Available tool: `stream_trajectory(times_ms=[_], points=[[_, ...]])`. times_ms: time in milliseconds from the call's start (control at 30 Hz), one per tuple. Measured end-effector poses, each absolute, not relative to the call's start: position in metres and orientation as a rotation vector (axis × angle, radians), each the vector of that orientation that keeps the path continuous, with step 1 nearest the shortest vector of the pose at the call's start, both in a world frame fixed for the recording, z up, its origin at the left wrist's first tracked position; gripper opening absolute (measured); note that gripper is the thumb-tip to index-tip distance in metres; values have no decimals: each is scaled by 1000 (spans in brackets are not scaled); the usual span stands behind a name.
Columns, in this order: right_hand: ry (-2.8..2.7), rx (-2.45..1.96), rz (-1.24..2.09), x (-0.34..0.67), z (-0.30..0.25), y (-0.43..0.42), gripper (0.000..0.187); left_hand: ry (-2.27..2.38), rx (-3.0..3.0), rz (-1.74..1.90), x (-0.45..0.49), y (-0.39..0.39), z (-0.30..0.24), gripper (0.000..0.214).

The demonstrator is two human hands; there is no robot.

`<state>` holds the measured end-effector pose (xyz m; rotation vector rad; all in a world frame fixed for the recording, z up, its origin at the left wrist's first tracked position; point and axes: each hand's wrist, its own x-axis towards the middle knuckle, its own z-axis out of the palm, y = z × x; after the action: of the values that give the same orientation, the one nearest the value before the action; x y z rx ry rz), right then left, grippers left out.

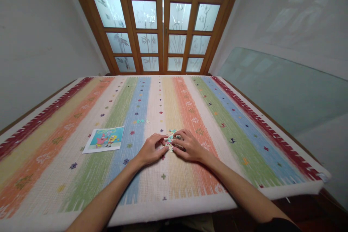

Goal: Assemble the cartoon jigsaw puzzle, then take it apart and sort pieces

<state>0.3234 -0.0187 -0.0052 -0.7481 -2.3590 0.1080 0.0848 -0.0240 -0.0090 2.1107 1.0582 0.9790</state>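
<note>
A small pile of jigsaw puzzle pieces (170,138), mostly teal and pale yellow, lies on the striped tablecloth between my two hands. My left hand (153,148) curves around the pile's left side, thumb and fingers apart. From the right, my right hand (189,146) reaches over the pieces with its fingers spread and bent, fingertips at the pile. Part of the heap is hidden under those fingers. Further off to the left, a few teal puzzle pieces (140,121) lie near a single whitish piece (148,121).
Left of my hands lies a printed picture card (104,140) with cartoon figures. The striped tablecloth (89,174) covers the table up to its near edge. Beyond it stand wooden doors (163,32) with frosted panes. A pale glass sheet (272,87) leans on the right wall.
</note>
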Motion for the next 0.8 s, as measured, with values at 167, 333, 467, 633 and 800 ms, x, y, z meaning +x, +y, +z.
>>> stream_trajectory(times_ms=[167,333,467,633,800], points=[[-2393,-737,97,323,-5,-18,18,1143,2255,917,90,-22,-10,17],[-2392,-718,115,324,-5,-18,15,1119,2257,929,89,-21,-10,11],[-2395,-742,94,324,-5,-17,19,1083,2216,953,86,-20,-8,10],[-2386,-763,85,324,-6,-17,15,1134,2216,934,83,-18,-5,13],[-2385,-860,77,324,-10,-16,29,1270,2265,989,81,-16,-8,15]])
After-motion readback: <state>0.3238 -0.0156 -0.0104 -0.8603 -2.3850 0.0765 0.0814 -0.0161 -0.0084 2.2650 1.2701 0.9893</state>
